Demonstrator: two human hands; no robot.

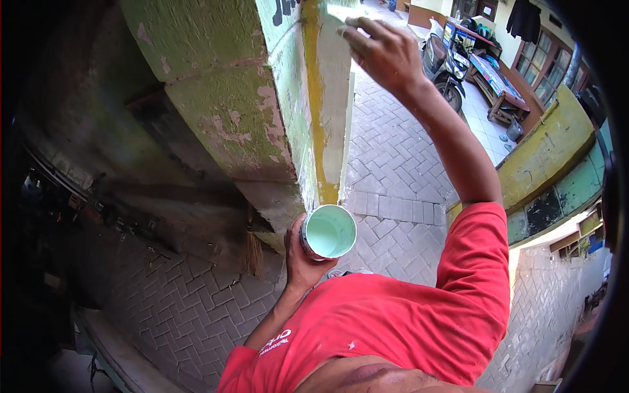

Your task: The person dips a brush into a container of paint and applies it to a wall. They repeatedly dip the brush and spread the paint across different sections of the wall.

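Observation:
My left hand [301,259] is wrapped round the side of an open paint can [306,241]. Pale mint-green paint [322,236] shows inside it, and its rim is smeared with the same colour. My right hand [386,52] is raised at the top, fingers bent and pinched together beside the upper part of a pillar [333,98]. A bright, pale shape lies at its fingertips; glare hides what it is. The pillar's narrow face has a mustard-yellow strip [316,98] next to a greyish-white one. Its wide green side [216,85] is peeling.
A straw broom [252,249] leans at the pillar's foot. Grey paving [393,157] runs past on the right. A motorcycle [449,72] and a wooden bench [498,88] stand by the house. A low yellow-and-green wall [550,147] curves along the right.

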